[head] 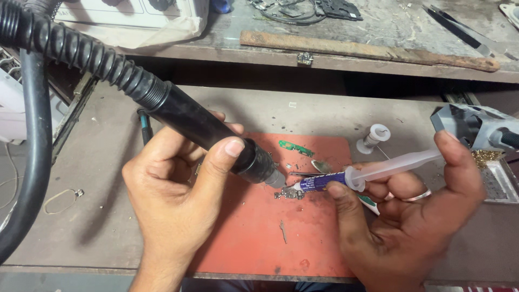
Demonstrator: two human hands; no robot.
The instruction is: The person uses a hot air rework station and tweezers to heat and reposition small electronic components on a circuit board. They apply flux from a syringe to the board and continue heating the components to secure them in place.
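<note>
A: Status on the bench?

B: Left hand (178, 184) wrapped shut around the black hot-air handpiece (216, 135), thumb pressed on the barrel. Nozzle tip points to 4 o'clock, hanging just above the small circuit board (288, 193).

A: Right side?

B: Right hand (411, 211) closed on a syringe (346, 176), thumb on the plunger end, fingers gripping the blue-labelled barrel. Its tip sits at the board's 2 o'clock edge, touching or nearly so; can't tell which.

A: Where's the board?

B: Middle of the red mat (303, 243), between both tips. A green board scrap (295, 147) lies at 12 o'clock from it, a white spool (373, 138) near the mat's 1 o'clock corner, just off the mat.

A: Anything for doing this well?

B: My read: a light thumb squeeze only, so just a small bead lands on the pads. Keep the nozzle off the plastic barrel, they're close. Brace both wrists on the bench. The board looks loose on the mat, so airflow could shift it; tweezers (303, 174) lie right at its 12 o'clock.

A: Hose?

B: The ribbed hose (70, 48) runs off to 10 o'clock, looks slack.
</note>
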